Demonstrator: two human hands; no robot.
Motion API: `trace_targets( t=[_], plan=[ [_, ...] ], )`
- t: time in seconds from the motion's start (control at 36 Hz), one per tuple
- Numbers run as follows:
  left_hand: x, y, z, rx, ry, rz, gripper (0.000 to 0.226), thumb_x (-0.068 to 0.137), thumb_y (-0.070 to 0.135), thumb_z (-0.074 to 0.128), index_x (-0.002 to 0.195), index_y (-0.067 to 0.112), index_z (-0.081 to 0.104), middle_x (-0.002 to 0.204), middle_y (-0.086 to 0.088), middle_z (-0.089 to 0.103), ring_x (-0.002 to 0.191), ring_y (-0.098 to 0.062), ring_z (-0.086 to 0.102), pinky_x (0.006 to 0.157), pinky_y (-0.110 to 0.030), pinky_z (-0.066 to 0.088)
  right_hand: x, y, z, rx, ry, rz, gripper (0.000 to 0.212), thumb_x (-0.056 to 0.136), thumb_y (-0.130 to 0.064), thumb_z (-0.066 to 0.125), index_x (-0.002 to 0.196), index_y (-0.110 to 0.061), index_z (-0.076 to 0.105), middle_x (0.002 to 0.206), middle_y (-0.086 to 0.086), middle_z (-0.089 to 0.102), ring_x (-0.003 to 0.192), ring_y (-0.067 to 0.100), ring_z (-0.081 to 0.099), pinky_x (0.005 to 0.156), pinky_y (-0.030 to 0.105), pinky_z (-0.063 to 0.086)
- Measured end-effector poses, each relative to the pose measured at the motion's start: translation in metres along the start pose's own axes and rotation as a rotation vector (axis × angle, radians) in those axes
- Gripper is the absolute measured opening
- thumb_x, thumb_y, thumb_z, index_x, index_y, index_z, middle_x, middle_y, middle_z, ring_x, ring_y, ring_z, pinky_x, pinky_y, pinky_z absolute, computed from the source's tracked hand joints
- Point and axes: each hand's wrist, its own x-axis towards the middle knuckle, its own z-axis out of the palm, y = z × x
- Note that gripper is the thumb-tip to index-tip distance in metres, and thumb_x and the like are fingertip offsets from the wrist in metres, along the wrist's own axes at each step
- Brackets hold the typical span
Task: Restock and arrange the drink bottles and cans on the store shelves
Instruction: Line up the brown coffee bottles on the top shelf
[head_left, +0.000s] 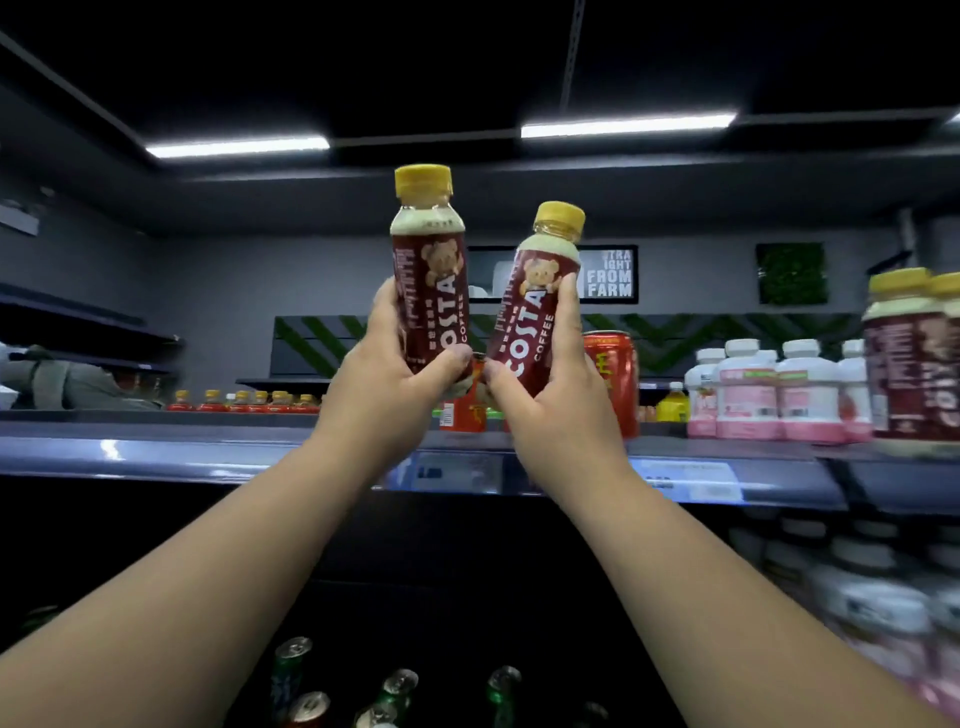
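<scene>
The left hand (387, 387) gripped an upright bottle (434, 270); the right hand (553, 415) gripped a tilted bottle (527, 317), both above the front edge of the shelf (208, 453), near a red can (618, 374).

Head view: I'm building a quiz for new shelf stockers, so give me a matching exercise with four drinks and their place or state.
Things: 1 left coffee bottle in left hand; 2 right coffee bottle in right hand; 3 tall red can; 4 pink bottles.
States: A tilted; B standing on the shelf behind the right hand; C upright; D white-capped row on the shelf.
Pairs: 1-C, 2-A, 3-B, 4-D.
</scene>
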Motion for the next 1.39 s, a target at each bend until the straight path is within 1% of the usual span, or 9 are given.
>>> trace_targets(
  t=[0.08, 0.19, 0.39, 0.5, 0.64, 0.81, 0.97, 1.19, 1.39],
  plan=[
    [-0.005, 0.026, 0.023, 0.012, -0.057, 0.042, 0.076, 0.084, 0.053, 0.065, 0.146, 0.046, 0.021, 0.119, 0.017, 0.062, 0.106, -0.009, 0.064, 0.091, -0.047, 0.055, -0.01, 0.007, -0.036, -0.08, 0.017, -0.056, 0.096, 0.095, -0.047, 0.061, 0.152, -0.051, -0.017, 0.121, -0.011, 0.044, 0.097, -0.003, 0.049, 0.08, 0.029, 0.049],
    [-0.014, 0.057, 0.062, 0.021, -0.098, 0.078, 0.074, 0.086, 0.049, 0.066, 0.145, 0.046, 0.021, 0.119, 0.017, 0.063, 0.106, -0.01, 0.064, 0.093, -0.047, 0.054, -0.017, 0.022, -0.085, -0.158, 0.037, -0.059, 0.097, 0.094, -0.047, 0.061, 0.15, -0.055, -0.017, 0.136, -0.003, 0.05, 0.111, 0.014, 0.056, 0.093, 0.046, 0.053],
    [-0.022, 0.1, 0.139, -0.017, -0.158, 0.041, 0.078, 0.08, 0.059, 0.066, 0.143, 0.048, 0.02, 0.121, 0.016, 0.062, 0.108, -0.016, 0.065, 0.093, -0.048, 0.054, -0.024, 0.063, -0.169, -0.291, 0.04, -0.007, 0.097, 0.094, -0.048, 0.061, 0.151, -0.053, -0.018, 0.14, -0.004, 0.05, 0.111, 0.014, 0.054, 0.092, 0.041, 0.051],
    [-0.022, 0.124, 0.181, 0.02, -0.201, 0.032, 0.08, 0.085, 0.054, 0.067, 0.148, 0.041, 0.019, 0.129, 0.012, 0.059, 0.114, -0.016, 0.061, 0.097, -0.044, 0.051, -0.025, 0.086, -0.213, -0.364, 0.001, 0.031, 0.095, 0.096, -0.049, 0.057, 0.15, -0.052, -0.021, 0.139, -0.004, 0.048, 0.109, 0.016, 0.054, 0.09, 0.043, 0.052],
    [-0.019, 0.146, 0.224, 0.075, -0.209, 0.023, 0.084, 0.087, 0.056, 0.064, 0.151, 0.038, 0.013, 0.133, 0.007, 0.061, 0.115, -0.018, 0.061, 0.097, -0.047, 0.051, -0.019, 0.111, -0.249, -0.476, -0.001, 0.024, 0.095, 0.098, -0.047, 0.056, 0.152, -0.047, -0.022, 0.145, 0.002, 0.046, 0.114, 0.027, 0.056, 0.087, 0.041, 0.051],
    [-0.016, 0.143, 0.255, 0.139, -0.182, -0.036, 0.078, 0.088, 0.052, 0.064, 0.148, 0.034, 0.018, 0.13, 0.003, 0.062, 0.113, -0.024, 0.061, 0.09, -0.041, 0.05, -0.004, 0.132, -0.255, -0.428, -0.025, 0.073, 0.095, 0.098, -0.045, 0.057, 0.152, -0.047, -0.021, 0.144, 0.005, 0.047, 0.116, 0.03, 0.057, 0.09, 0.041, 0.048],
    [-0.016, 0.13, 0.259, 0.132, -0.167, -0.147, 0.063, 0.086, 0.052, 0.064, 0.136, 0.03, 0.033, 0.121, 0.005, 0.065, 0.105, -0.023, 0.063, 0.092, -0.046, 0.05, 0.003, 0.146, -0.234, -0.436, -0.116, 0.09, 0.095, 0.099, -0.043, 0.055, 0.15, -0.046, -0.025, 0.149, 0.007, 0.042, 0.112, 0.03, 0.059, 0.088, 0.041, 0.05],
    [-0.015, 0.132, 0.259, 0.229, -0.192, -0.177, 0.046, 0.084, 0.049, 0.062, 0.117, 0.024, 0.039, 0.107, 0.003, 0.063, 0.096, -0.026, 0.061, 0.085, -0.043, 0.049, 0.0, 0.157, -0.226, -0.597, -0.18, 0.057, 0.091, 0.098, -0.046, 0.048, 0.154, -0.033, -0.023, 0.135, 0.009, 0.049, 0.098, 0.033, 0.059, 0.075, 0.042, 0.049],
    [-0.014, 0.131, 0.262, 0.263, -0.196, -0.15, 0.044, 0.08, 0.049, 0.061, 0.108, 0.023, 0.04, 0.093, 0.008, 0.06, 0.083, -0.02, 0.059, 0.067, -0.037, 0.042, 0.001, 0.161, -0.222, -0.577, -0.125, 0.038, 0.091, 0.097, -0.045, 0.049, 0.155, -0.032, -0.02, 0.125, 0.012, 0.052, 0.109, 0.03, 0.053, 0.09, 0.048, 0.05]
  ],
)
